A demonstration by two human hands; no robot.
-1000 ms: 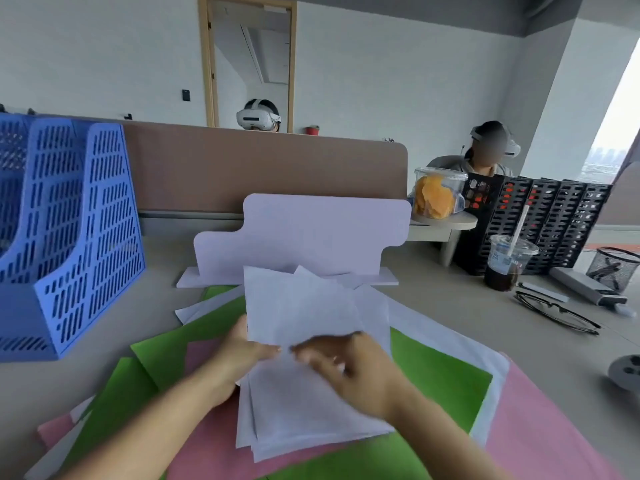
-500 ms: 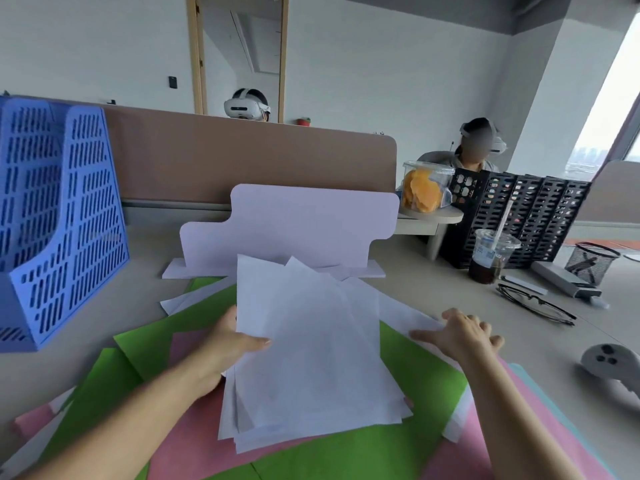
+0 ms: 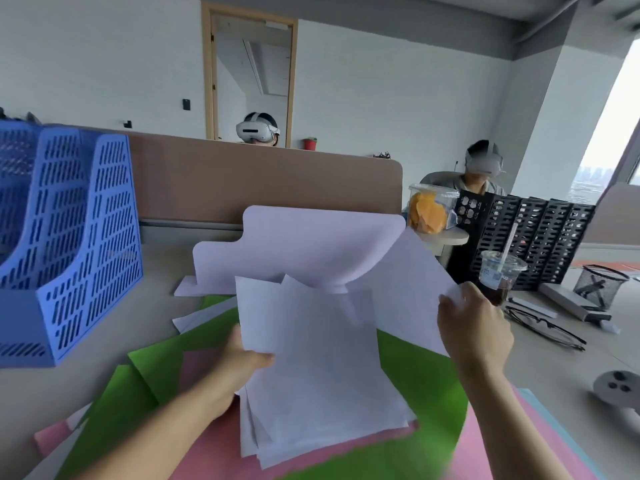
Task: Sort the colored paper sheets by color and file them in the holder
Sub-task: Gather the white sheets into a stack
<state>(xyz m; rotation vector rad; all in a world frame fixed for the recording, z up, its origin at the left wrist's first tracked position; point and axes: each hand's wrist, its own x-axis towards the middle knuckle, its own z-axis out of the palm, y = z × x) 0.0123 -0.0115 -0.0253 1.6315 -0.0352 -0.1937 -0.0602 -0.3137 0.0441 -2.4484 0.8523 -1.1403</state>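
Nearest: pink sheets and green sheets lie mixed and overlapping flat on the desk. A light blue sheet peeks out at the right edge of the pile.

On top of them is the white stack, fanned and not squared. The left hand grips its left edge, thumb on top and fingers hidden under the paper.

The right hand is curled on the right edge of a loose white sheet and holds it lifted off the desk, tilted up. Its near edge overlaps the stack.

Step, as I read it: collecting whites, one sheet at a time. Nothing is filed yet as far as I can see, but the slot interiors are mostly hidden.

Next move calls for laying that sheet onto the stack, squaring the edges, then carrying the lot to the blue holder. It stands upright at far left, well apart from the pile. Thin paper, so support it from below or it sags.

Further back: white panel standing just behind the pile. Drink cup and glasses sit near the right hand, so watch the swing. Black racks are behind those.
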